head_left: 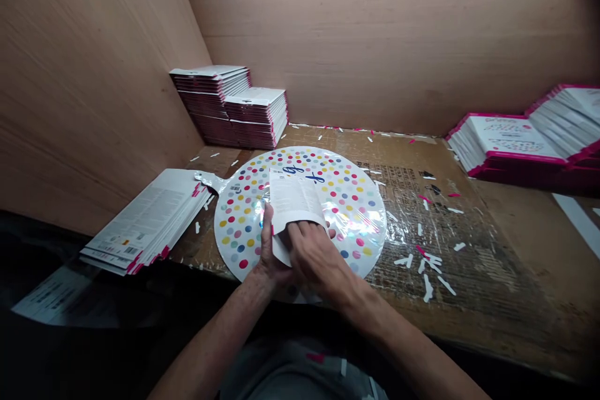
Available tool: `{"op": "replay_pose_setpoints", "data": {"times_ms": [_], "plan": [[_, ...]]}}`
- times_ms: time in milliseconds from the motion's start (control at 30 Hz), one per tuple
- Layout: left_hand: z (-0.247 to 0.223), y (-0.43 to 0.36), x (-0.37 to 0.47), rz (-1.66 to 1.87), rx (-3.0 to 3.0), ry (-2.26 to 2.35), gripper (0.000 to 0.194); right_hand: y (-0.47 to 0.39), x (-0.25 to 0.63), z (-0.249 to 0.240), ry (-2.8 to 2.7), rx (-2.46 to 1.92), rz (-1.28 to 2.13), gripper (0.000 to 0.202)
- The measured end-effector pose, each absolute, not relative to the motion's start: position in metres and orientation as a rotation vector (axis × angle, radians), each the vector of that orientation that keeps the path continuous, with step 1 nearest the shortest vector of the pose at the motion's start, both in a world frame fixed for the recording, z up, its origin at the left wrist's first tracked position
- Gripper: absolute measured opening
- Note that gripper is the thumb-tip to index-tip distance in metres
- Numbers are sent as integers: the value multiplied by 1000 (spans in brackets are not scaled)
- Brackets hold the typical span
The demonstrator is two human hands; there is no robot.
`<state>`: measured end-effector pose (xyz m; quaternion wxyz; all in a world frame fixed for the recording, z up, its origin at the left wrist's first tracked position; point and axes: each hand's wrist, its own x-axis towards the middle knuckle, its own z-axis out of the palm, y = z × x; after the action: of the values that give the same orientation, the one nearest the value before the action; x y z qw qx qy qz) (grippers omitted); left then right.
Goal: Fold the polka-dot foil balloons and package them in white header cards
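My left hand (pixel 269 247) is wrapped round a printed white paper envelope (pixel 297 197), with the thumb along its left side and fingertips showing at its right edge. The envelope's mouth faces me and bulges open. My right hand (pixel 313 249) reaches into that mouth with curled fingers; the fingertips, and whatever they hold, are hidden inside. Beneath both hands a round, flat foil balloon (pixel 244 219) with coloured dots and blue lettering lies on the table. Its tail (pixel 210 181) points left.
Printed white envelopes (pixel 145 219) lie fanned in a pile at left. Stacked pink-edged envelopes (pixel 255 115) stand at the back left; more pink-edged packets (pixel 513 137) are at right. Paper scraps (pixel 426 269) litter the cardboard-covered table (pixel 478 269). Wooden panels (pixel 365 44) enclose the back and left.
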<state>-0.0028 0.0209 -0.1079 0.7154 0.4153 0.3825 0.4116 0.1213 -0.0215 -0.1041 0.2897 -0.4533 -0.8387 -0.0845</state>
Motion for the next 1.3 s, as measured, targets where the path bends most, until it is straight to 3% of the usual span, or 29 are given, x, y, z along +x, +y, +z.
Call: {"op": "replay_pose_setpoints", "data": {"times_ms": [133,233,333,467,867,1033,1200,1300], "plan": [[-100,29,-38,609,1228,1266,75,-53,140,-129,-2336,-1121,-163,40],[-102,33,-36,656,1829,1737,48,-77,159,-145,-2357,-1111,-157,37],[-115,34,-10,746,2427,1402,30,-90,177,-141,-2282,-1038,-98,29],[-134,30,23,461,2690,951,37,-93,200,-129,-2116,-1255,-196,20],[-138,16,31,362,2767,974,46,-83,214,-138,-2426,-1341,-201,19],[-136,20,30,280,2787,948,46,-69,207,-129,-2522,-1400,-275,28],[-135,23,34,303,2828,935,46,-109,237,-122,-2574,-1269,6,35],[-137,25,36,358,2824,926,45,-132,250,-130,-2366,-1249,-100,31]]}}
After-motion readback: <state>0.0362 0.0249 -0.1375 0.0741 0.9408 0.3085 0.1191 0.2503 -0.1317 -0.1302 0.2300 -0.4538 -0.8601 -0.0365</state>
